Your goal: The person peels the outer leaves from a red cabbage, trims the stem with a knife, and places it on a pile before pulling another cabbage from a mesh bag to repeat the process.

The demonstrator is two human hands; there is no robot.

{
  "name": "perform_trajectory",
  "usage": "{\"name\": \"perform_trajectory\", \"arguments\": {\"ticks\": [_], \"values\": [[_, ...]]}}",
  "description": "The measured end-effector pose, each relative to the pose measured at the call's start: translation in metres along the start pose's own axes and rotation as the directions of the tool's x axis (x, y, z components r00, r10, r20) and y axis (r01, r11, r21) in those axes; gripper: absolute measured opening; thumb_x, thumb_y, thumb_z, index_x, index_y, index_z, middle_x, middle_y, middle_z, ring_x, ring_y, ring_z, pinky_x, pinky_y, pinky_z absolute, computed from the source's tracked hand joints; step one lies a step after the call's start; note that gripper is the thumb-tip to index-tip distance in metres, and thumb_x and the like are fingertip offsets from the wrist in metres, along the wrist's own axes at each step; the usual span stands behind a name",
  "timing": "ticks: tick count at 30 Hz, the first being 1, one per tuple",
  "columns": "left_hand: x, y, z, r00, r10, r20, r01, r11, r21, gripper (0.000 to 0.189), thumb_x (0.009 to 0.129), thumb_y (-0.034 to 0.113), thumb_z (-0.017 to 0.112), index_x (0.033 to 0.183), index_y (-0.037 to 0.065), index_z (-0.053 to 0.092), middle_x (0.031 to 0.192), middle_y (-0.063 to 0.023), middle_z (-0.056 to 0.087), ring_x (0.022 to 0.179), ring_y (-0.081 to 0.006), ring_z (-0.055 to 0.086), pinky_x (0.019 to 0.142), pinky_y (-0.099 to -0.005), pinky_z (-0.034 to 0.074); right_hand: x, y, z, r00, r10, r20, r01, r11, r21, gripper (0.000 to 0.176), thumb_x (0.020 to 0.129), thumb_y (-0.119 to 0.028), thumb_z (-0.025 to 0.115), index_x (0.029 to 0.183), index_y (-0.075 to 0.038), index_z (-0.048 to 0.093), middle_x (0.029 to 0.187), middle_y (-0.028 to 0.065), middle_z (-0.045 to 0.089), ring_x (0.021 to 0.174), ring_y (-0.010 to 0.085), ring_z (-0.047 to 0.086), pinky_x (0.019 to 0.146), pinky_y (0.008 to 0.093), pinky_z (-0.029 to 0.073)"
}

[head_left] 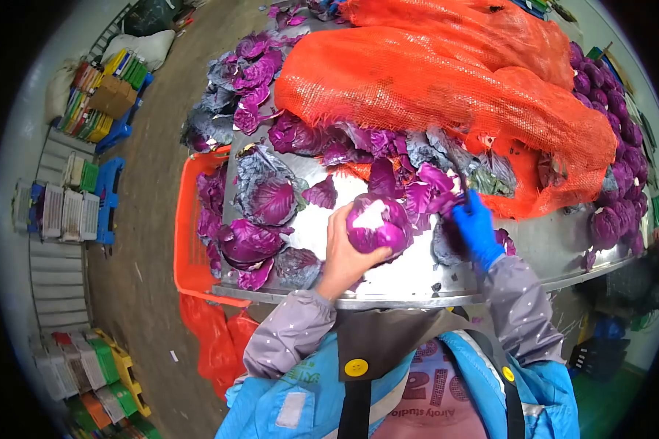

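Note:
A trimmed red cabbage [388,233] with a pale cut patch rests in my bare left hand [348,249], the fingers wrapped round its left side and the thumb below. To the right, my right hand [477,228] wears a blue glove. Its fingers are closed, and a dark, narrow knife-like tool [462,180] seems to come up from them, partly lost among the leaves. Loose purple leaves [430,190] lie between the two hands. Left of my left hand, several more cabbage leaves [271,199] are spread on the metal table [322,274].
Red mesh sacks [432,80] lie across the table's far side. An orange crate [188,241] with purple leaves stands at the left edge. Whole red cabbages [619,175] are heaped at the right. Stacked crates [69,197] line the floor far left.

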State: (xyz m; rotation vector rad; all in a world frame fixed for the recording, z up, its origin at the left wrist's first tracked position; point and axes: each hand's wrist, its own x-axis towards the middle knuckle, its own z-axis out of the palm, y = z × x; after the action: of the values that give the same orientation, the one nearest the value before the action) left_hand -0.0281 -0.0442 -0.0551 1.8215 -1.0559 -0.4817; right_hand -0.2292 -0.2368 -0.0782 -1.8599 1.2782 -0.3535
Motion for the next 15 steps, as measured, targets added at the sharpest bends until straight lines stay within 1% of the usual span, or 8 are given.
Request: {"name": "perform_trajectory", "arguments": {"ticks": [2,3,4,8,9,12,14,15], "values": [[-0.002,-0.003,-0.003,0.995,0.090,0.044,-0.091,0.996,0.016,0.100,0.053,0.028,0.086,0.132,0.000,0.032,0.127,-0.0192,0.039,0.120,-0.0319,0.041,0.102,-0.0401,0.035,0.001,-0.005,-0.018,0.975,-0.213,-0.069,0.214,0.977,0.010,0.040,0.083,-0.012,0.060,0.121,-0.008,0.050,0.104,0.0145,0.058,0.089,0.0278,0.060,0.079,0.0359,0.048],[-0.003,-0.004,-0.003,0.990,0.125,0.072,-0.127,0.991,0.034,0.100,0.052,0.028,0.086,0.132,0.001,0.032,0.127,-0.0192,0.039,0.121,-0.0326,0.040,0.103,-0.0404,0.034,-0.002,-0.017,-0.020,0.885,-0.460,-0.074,0.453,0.886,-0.099,0.047,0.084,-0.017,0.062,0.127,-0.009,0.046,0.117,0.0166,0.051,0.103,0.0310,0.055,0.088,0.0372,0.044],[-0.003,-0.005,-0.003,0.981,0.164,0.101,-0.170,0.984,0.051,0.101,0.052,0.028,0.086,0.132,0.001,0.032,0.128,-0.0192,0.038,0.122,-0.0334,0.039,0.103,-0.0407,0.034,-0.010,-0.046,-0.023,0.866,-0.500,0.008,0.498,0.860,-0.109,0.050,0.085,-0.021,0.062,0.130,-0.009,0.044,0.122,0.0171,0.046,0.112,0.0334,0.050,0.093,0.0377,0.042],[-0.002,0.001,-0.002,0.986,0.141,0.089,-0.145,0.989,0.030,0.101,0.053,0.026,0.086,0.133,0.002,0.030,0.131,-0.0196,0.037,0.124,-0.0349,0.039,0.104,-0.0420,0.034,-0.032,-0.071,0.005,0.803,-0.547,0.237,0.551,0.833,0.056,0.044,0.090,-0.017,0.053,0.133,-0.012,0.043,0.122,0.0156,0.045,0.113,0.0346,0.048,0.094,0.0383,0.041],[-0.003,0.002,-0.002,0.986,0.138,0.089,-0.141,0.989,0.034,0.101,0.053,0.026,0.086,0.133,0.002,0.030,0.131,-0.0196,0.037,0.124,-0.0349,0.039,0.104,-0.0420,0.034,-0.041,-0.077,0.009,0.774,-0.599,0.203,0.614,0.789,-0.012,0.044,0.091,-0.015,0.050,0.134,-0.017,0.043,0.119,0.0133,0.047,0.107,0.0337,0.053,0.088,0.0377,0.045],[-0.006,0.005,0.002,0.987,0.143,0.070,-0.146,0.988,0.050,0.100,0.053,0.026,0.086,0.133,0.002,0.030,0.131,-0.0199,0.037,0.123,-0.0354,0.038,0.104,-0.0425,0.034,-0.051,-0.095,0.006,0.804,-0.489,0.339,0.501,0.864,0.057,0.047,0.089,-0.004,0.048,0.136,-0.011,0.042,0.124,0.0149,0.046,0.116,0.0295,0.049,0.095,0.0327,0.040],[-0.003,0.008,0.008,0.986,0.160,0.044,-0.163,0.983,0.085,0.100,0.055,0.032,0.085,0.132,0.002,0.030,0.129,-0.0208,0.037,0.122,-0.0378,0.037,0.102,-0.0452,0.033,-0.056,-0.096,0.009,0.818,-0.460,0.347,0.486,0.874,0.011,0.049,0.088,-0.003,0.048,0.136,-0.015,0.043,0.125,0.0152,0.045,0.114,0.0299,0.051,0.091,0.0323,0.043],[-0.002,0.011,0.010,0.986,0.166,0.032,-0.168,0.978,0.119,0.098,0.055,0.032,0.085,0.132,0.001,0.031,0.128,-0.0207,0.038,0.119,-0.0380,0.037,0.101,-0.0460,0.032,-0.058,-0.092,0.014,0.825,-0.492,0.277,0.527,0.848,-0.063,0.050,0.088,-0.007,0.048,0.136,-0.020,0.042,0.124,0.0138,0.047,0.101,0.0321,0.056,0.079,0.0366,0.048]]}}
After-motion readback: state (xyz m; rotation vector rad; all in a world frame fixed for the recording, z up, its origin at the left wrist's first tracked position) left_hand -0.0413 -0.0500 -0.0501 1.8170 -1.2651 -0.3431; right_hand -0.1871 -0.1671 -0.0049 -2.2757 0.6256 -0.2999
